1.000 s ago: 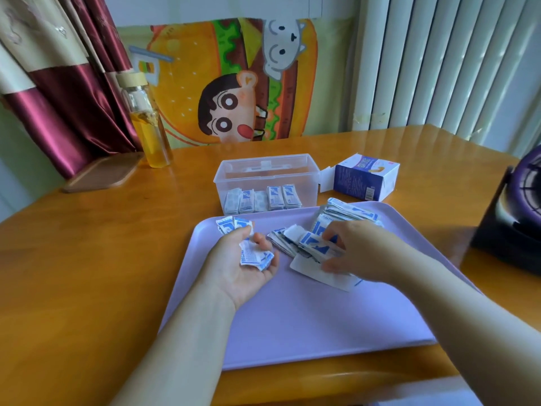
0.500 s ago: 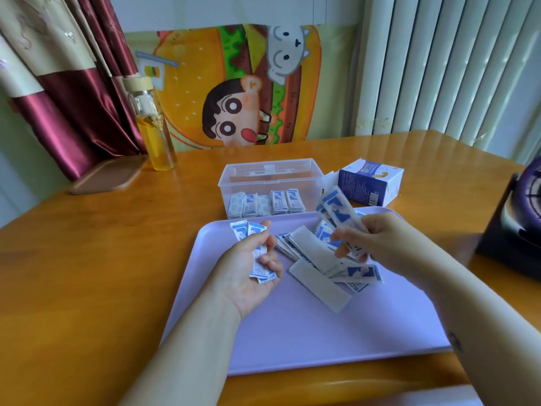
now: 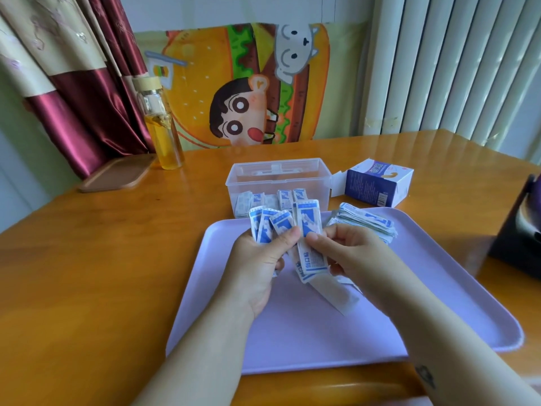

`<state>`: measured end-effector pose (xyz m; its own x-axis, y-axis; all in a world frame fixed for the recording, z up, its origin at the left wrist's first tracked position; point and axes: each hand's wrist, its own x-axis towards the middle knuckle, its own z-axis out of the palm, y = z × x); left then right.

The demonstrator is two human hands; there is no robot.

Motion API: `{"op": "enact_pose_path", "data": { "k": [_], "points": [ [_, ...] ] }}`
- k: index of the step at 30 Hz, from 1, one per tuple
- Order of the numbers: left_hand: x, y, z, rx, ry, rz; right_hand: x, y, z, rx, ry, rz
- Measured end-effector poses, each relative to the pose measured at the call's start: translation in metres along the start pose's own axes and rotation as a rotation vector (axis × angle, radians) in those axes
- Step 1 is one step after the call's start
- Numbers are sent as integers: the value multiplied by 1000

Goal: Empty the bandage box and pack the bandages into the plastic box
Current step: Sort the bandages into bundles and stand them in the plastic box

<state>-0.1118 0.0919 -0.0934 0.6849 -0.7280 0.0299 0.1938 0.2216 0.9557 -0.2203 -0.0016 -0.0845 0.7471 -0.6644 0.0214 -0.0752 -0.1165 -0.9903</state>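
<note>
Raised together, left hand (image 3: 257,268) and right hand (image 3: 351,253) pinch seemingly overlapping, upward-fanned bandages (image 3: 307,219).

bandage box (image 3: 377,183): flap open, lying down | plastic box (image 3: 263,177): clear, open-topped | bandages (image 3: 299,195): blue-white, several standing inside it

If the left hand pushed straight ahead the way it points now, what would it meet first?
Most likely the near wall of the plastic box, just beyond the tray. The bandages fanned in the left hand would touch it before the fingers do, though depth is unclear.
</note>
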Motion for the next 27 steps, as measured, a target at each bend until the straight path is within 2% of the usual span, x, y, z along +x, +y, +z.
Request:
{"op": "enact_pose_path", "data": {
  "k": [4,8,13,15,20,24,27],
  "points": [
    [1,0,-2,46,48,2,2,3,3,66,9,30],
    [1,2,0,6,49,-5,2,1,5,20,1,-7],
    [-5,9,3,-119,-86,-157,5,-7,16,-306,-73,-152],
    [-7,12,5,-182,-86,-220,7,-8,23,-428,-57,-202],
    [-2,13,2,-391,69,-354,11,-11,21,-596,-30,-245],
    [5,12,-5,-625,250,-368,12,-19,-12,-859,-53,-154],
    [9,10,-8,-668,321,-324,6,-17,-20,-1069,-180,-36]
  ]
}}
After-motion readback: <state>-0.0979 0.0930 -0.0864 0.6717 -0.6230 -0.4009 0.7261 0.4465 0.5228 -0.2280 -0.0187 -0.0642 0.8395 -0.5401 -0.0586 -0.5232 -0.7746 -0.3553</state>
